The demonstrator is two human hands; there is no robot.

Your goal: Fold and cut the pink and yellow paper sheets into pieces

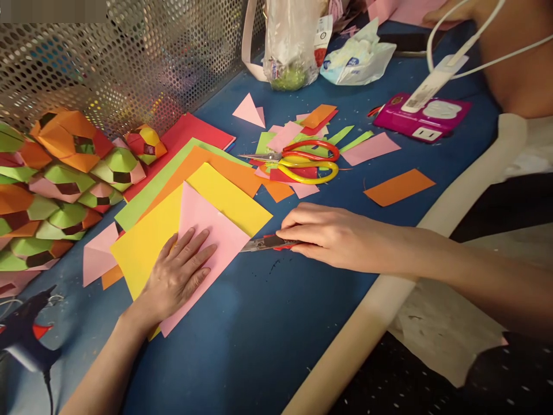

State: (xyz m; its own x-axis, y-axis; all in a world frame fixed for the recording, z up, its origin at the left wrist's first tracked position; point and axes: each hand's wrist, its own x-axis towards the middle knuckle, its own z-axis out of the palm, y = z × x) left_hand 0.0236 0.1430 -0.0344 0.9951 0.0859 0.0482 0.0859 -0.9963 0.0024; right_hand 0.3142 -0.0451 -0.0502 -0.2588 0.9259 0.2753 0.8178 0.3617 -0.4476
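Observation:
My left hand [175, 276] lies flat with fingers spread on a folded pink sheet of paper [213, 230]. Under it is a yellow sheet [142, 248], with orange [203, 167], green [142, 199] and red sheets [185, 129] fanned out behind. My right hand [328, 236] is closed around a utility knife [268, 242] with a red and dark handle. The knife's blade end meets the right corner of the pink sheet; whether it is inside the fold I cannot tell.
Scissors [298, 161] with red and yellow handles lie on paper scraps. Folded paper shapes [71, 141] are stacked at left, near a glue gun [30, 334]. A power strip [432, 86] rests on a purple packet [423, 118]. Another person's hand [440, 14] is at upper right.

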